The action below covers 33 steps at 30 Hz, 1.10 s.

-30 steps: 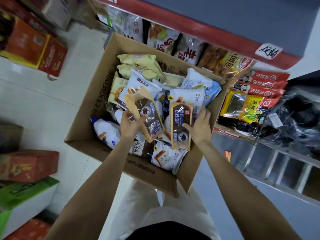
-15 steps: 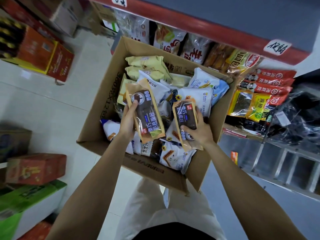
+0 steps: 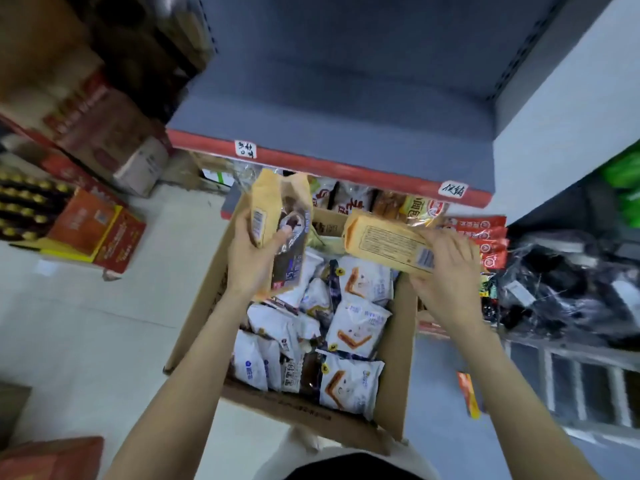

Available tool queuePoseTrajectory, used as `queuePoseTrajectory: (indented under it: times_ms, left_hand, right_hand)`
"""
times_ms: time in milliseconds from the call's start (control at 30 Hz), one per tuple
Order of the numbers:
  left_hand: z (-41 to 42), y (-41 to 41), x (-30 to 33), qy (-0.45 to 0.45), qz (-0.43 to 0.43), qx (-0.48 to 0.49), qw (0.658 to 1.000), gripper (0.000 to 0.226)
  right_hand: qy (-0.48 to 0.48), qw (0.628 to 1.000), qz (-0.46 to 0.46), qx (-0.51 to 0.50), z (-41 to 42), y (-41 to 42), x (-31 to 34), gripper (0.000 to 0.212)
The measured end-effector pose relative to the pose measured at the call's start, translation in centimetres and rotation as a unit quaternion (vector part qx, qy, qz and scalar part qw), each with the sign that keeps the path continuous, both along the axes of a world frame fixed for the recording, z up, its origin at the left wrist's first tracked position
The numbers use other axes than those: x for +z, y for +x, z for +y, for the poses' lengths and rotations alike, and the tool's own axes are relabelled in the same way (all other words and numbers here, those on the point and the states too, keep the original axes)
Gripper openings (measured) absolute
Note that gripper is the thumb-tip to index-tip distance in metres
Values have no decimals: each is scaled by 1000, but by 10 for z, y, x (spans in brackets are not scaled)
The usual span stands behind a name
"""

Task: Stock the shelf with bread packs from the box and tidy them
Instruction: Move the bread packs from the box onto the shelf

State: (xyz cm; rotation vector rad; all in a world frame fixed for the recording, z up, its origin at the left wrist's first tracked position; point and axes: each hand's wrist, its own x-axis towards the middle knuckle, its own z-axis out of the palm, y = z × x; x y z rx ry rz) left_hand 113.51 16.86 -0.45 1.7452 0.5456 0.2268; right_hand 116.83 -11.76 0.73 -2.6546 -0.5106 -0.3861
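Note:
An open cardboard box (image 3: 204,299) in front of me holds several white bread packs (image 3: 356,327). My left hand (image 3: 251,258) grips a tan pack of dark bread (image 3: 282,226), held upright above the box's far left corner. My right hand (image 3: 446,271) holds a second tan pack (image 3: 384,242) back side up, lying across the box's far right corner. Both packs sit just below the red front edge of a bare grey shelf (image 3: 329,98). Under that edge, a lower shelf shows several snack packs (image 3: 349,199).
Red and orange cartons (image 3: 100,233) stand on the floor at left. Red sausage packs (image 3: 485,237) and dark bagged goods (image 3: 571,282) fill the lower shelf at right. A small orange packet (image 3: 467,393) lies on the grey floor near a metal rack (image 3: 588,386).
Both hands lifted their tan packs out of the box and up toward the grey shelf. The right pack turned over, label side now showing. My view tilted upward, revealing the bare shelf.

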Motion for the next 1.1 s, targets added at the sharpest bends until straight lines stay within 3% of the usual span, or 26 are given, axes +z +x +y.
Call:
queuePoseTrajectory:
  times_ms: [100,200,267,367,500,700,767,900,1100]
  left_hand:
    - [-2,23,43,123,-91,-70,986,55]
    - [-6,48,93,192,-160,-103,963,57]
    - [-5,65,127,188,-175,-116,959,53]
    - [-6,91,181,138,-181,-155,961,49]
    - [-15,120,249,141,-194,-194,951,18]
    - [-32,154,330,235,-229,-196,924,51]
    - [-37,163,344,253,-255,-194,913,50]
    - [-41,180,353,278,-276,-188,901,42]
    - [-43,193,362,390,-238,-143,878,39]
  right_hand:
    - [-66,991,-115,18,-7,11,35,53]
    - [-65,989,-133,8,-12,23,70,68]
    - [-4,995,-100,4,-14,32,99,70]
    - [125,990,-63,17,-21,48,149,50]
    - [195,978,-67,15,-33,68,218,33]
    - [288,954,-81,3,-54,107,294,29]
    - [295,950,-99,-15,-62,122,309,34]
    - [232,963,-135,-37,-71,157,342,34]
    - [4,987,-158,-16,-68,234,379,53]
